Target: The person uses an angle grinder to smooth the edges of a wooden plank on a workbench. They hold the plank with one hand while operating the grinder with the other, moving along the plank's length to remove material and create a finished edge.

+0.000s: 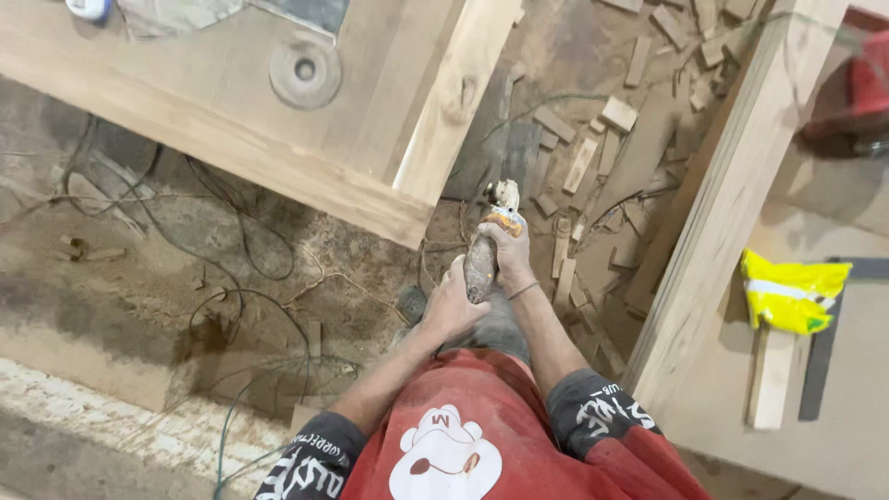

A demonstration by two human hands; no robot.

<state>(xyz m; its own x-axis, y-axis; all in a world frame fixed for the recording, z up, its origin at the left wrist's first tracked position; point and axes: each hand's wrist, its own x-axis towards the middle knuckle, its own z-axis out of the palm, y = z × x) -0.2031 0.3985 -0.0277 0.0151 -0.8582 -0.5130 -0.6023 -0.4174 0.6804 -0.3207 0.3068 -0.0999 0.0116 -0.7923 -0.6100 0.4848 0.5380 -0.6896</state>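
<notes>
Both hands gripping dusty angle grinder (483,255) at waist height, btwn two wood slabs: left hand (451,301) wrapping rear w/ fingers closed, right hand (509,248) clasping body nr head, over offcut-littered floor (139,278)

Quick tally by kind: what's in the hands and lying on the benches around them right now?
Power tool, held by left hand and right hand: 1
Round disc on left bench: 1
Yellow bag on right bench: 1
Wood strip under the bag: 1
Dark flat bar beside it: 1
Total: 5
Floor offcuts are too many to count.
</notes>
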